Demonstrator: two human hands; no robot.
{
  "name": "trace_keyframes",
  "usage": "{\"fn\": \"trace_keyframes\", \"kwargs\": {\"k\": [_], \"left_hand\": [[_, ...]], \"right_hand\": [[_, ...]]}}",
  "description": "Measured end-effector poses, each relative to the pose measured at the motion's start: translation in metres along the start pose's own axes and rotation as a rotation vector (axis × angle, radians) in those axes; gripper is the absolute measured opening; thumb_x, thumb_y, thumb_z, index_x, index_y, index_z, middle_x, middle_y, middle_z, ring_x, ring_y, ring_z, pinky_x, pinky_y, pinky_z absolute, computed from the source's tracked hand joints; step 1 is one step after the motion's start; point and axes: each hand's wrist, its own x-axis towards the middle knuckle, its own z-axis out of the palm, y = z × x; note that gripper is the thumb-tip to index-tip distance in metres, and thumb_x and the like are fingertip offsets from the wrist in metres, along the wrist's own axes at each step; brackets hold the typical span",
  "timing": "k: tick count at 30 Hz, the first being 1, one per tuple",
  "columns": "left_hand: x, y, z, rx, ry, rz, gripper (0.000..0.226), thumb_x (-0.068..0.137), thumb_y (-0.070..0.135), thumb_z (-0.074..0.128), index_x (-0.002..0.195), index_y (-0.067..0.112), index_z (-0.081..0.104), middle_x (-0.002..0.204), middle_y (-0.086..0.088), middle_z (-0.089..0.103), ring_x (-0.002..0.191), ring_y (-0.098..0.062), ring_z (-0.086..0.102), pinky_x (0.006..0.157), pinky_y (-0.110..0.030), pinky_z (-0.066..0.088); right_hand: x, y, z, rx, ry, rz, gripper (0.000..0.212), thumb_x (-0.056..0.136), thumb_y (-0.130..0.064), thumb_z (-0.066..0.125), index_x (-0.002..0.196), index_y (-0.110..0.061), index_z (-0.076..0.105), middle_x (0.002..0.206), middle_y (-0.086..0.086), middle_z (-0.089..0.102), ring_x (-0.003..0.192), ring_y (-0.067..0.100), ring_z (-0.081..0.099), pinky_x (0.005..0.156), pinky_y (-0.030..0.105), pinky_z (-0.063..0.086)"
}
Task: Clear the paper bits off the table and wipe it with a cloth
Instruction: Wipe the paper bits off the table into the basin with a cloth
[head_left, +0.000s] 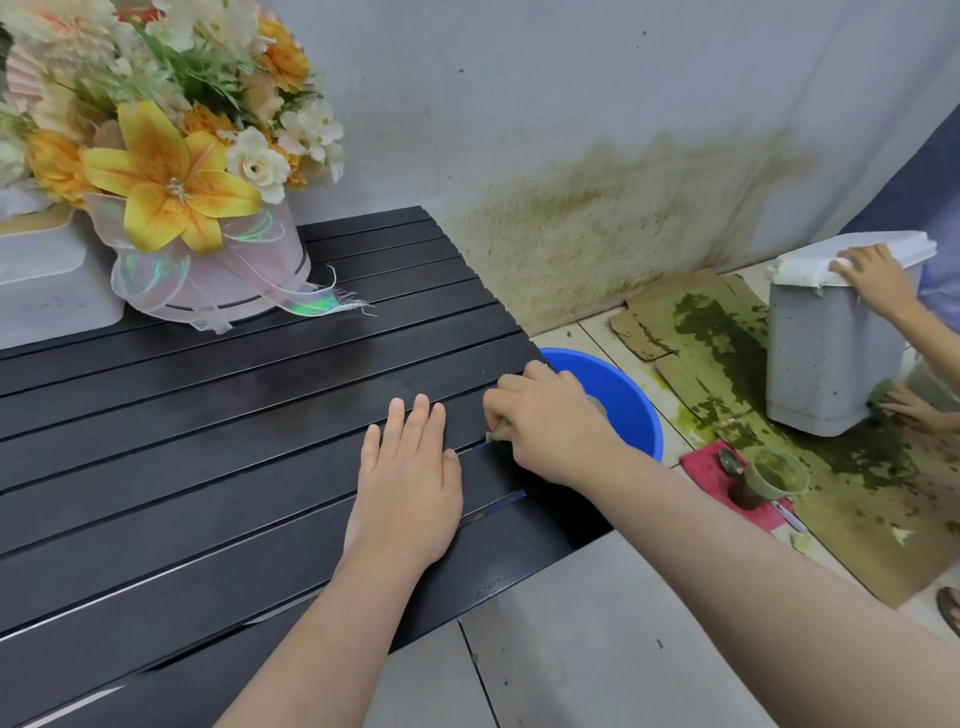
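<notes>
A black slatted table (208, 441) fills the left and middle of the head view. My left hand (408, 480) lies flat on it, palm down, fingers together and holding nothing. Just to its right, my right hand (545, 421) is closed near the table's right edge, its fingertips pinching a small pale bit (493, 435) that looks like paper, at a slat gap. I see no cloth on the table.
A flower arrangement in a white pot (171, 171) and a white box (47, 280) stand at the table's back left. A blue basin (623, 400) sits on the floor past the right edge. Another person's hands (872, 280) hold a grey bin over green-stained cardboard (727, 353).
</notes>
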Motion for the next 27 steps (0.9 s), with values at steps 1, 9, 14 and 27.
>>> {"fn": "trace_keyframes", "kwargs": {"k": [1, 9, 14, 27], "left_hand": [[0.0, 0.0, 0.0, -0.006, 0.001, 0.0, 0.052, 0.097, 0.029, 0.019, 0.147, 0.019, 0.008, 0.159, 0.003, 0.002, 0.145, -0.018, -0.007, 0.117, -0.037, -0.004], [0.003, 0.0, -0.003, -0.091, 0.011, -0.009, 0.05, 0.097, 0.021, 0.025, 0.146, 0.016, 0.017, 0.157, 0.002, 0.012, 0.145, -0.017, -0.001, 0.117, -0.036, -0.002], [-0.005, -0.005, -0.024, -0.535, 0.099, -0.193, 0.039, 0.093, 0.011, 0.035, 0.13, 0.021, 0.043, 0.147, -0.001, 0.037, 0.141, -0.015, 0.022, 0.103, -0.024, 0.023], [-0.022, -0.022, -0.01, 0.08, -0.03, -0.057, 0.054, 0.097, 0.037, 0.012, 0.148, 0.021, 0.004, 0.159, 0.005, -0.001, 0.145, -0.016, -0.008, 0.118, -0.038, -0.002]], "right_hand": [[-0.001, 0.008, -0.004, 0.0, -0.015, 0.048, 0.02, 0.084, -0.015, 0.055, 0.077, -0.029, 0.042, 0.089, -0.01, 0.049, 0.085, 0.015, 0.033, 0.07, 0.031, 0.024], [-0.005, -0.018, 0.01, 0.023, 0.091, 0.035, 0.012, 0.081, -0.013, 0.055, 0.085, -0.023, 0.052, 0.095, -0.004, 0.055, 0.091, 0.022, 0.04, 0.067, 0.033, 0.025], [-0.005, 0.026, -0.002, 0.108, -0.012, 0.258, 0.012, 0.086, -0.019, 0.056, 0.079, -0.027, 0.051, 0.098, -0.003, 0.056, 0.091, 0.02, 0.039, 0.076, 0.036, 0.038], [-0.061, -0.009, 0.018, -0.031, 0.121, 0.258, 0.036, 0.094, -0.041, 0.041, 0.128, -0.043, 0.048, 0.148, -0.014, 0.037, 0.134, 0.025, 0.035, 0.1, 0.049, 0.03]]}}
